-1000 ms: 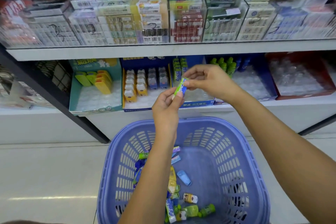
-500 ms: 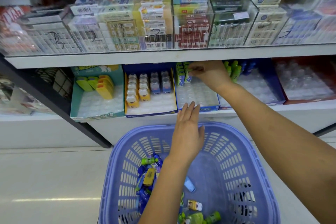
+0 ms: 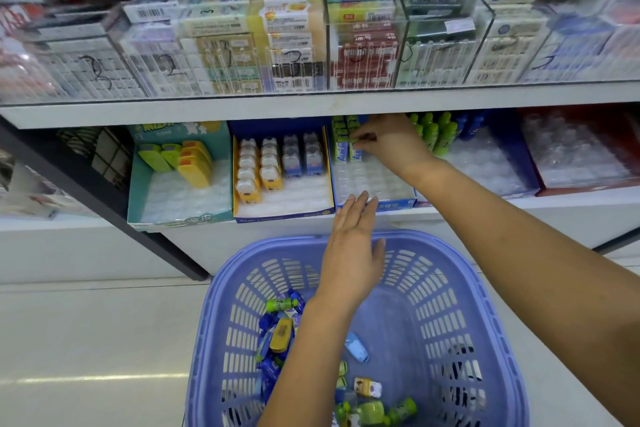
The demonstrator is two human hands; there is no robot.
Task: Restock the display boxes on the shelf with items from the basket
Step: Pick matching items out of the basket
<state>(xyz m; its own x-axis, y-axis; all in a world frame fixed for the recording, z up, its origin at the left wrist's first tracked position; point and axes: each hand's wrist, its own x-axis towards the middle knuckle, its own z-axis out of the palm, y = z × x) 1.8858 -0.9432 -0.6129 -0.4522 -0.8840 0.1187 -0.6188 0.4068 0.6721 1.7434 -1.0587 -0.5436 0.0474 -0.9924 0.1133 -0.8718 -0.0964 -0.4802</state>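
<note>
White shelf (image 3: 207,111) overhanging boxes (image 3: 284,215), right hand (image 3: 391,142) pinching green pack (image 3: 349,140), basket (image 3: 433,288) below

The floor (image 3: 86,340) is pale, glossy tile, and a long streak of reflected light (image 3: 104,378) lies across it at the left. A white shelving unit stands on it. Its upper shelf board (image 3: 242,111) runs the full width of the view, with a lower shelf (image 3: 571,208) beneath. A dark metal post (image 3: 114,211) slants down at the left to the floor. Above the upper board, clear plastic cases (image 3: 446,55) hold stacked cartons, some marked with handwritten numbers. The top corners are dark and blurred.
</note>
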